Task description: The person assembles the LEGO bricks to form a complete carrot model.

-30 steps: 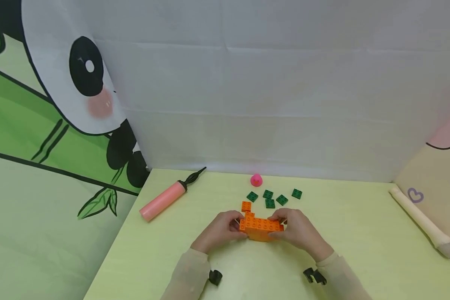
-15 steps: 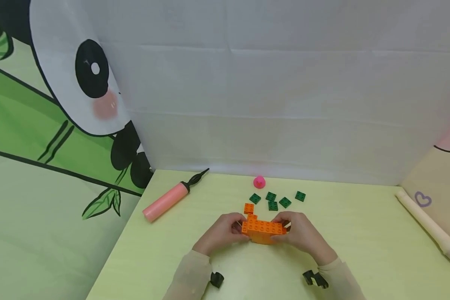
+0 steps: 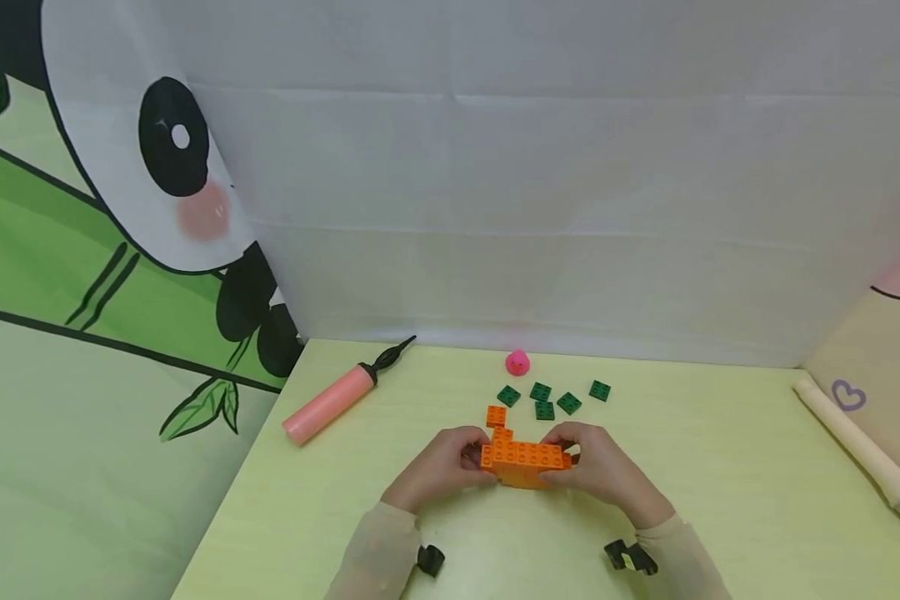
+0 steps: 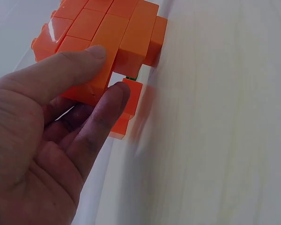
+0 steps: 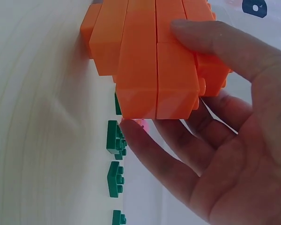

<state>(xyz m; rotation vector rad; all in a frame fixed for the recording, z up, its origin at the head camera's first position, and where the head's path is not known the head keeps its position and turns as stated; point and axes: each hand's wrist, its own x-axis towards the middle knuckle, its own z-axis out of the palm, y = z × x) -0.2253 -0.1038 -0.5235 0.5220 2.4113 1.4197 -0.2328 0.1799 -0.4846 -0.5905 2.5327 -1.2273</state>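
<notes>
Both hands hold a block of stacked orange toy bricks (image 3: 527, 460) low over the table, near the middle of the head view. My left hand (image 3: 453, 458) grips its left end, thumb on the near face and fingers behind, as the left wrist view shows on the orange bricks (image 4: 103, 33). At the other end my right hand (image 3: 596, 465) grips it the same way; its thumb lies across the orange bricks (image 5: 140, 61) in the right wrist view. The build is wider above and steps inward toward its base. One loose orange brick (image 3: 497, 416) sits just behind it.
Several small green bricks (image 3: 544, 410) lie behind the build, with a pink rubber duck (image 3: 517, 362) beyond them. A pink hand pump (image 3: 330, 406) with a black nozzle rests at the table's left. A pale rolled sheet (image 3: 858, 450) lies along the right edge; a white cloth (image 3: 540, 208) hangs behind.
The view shifts slightly with the head. Both hands keep their hold on the orange build, and the loose bricks stay where they were.
</notes>
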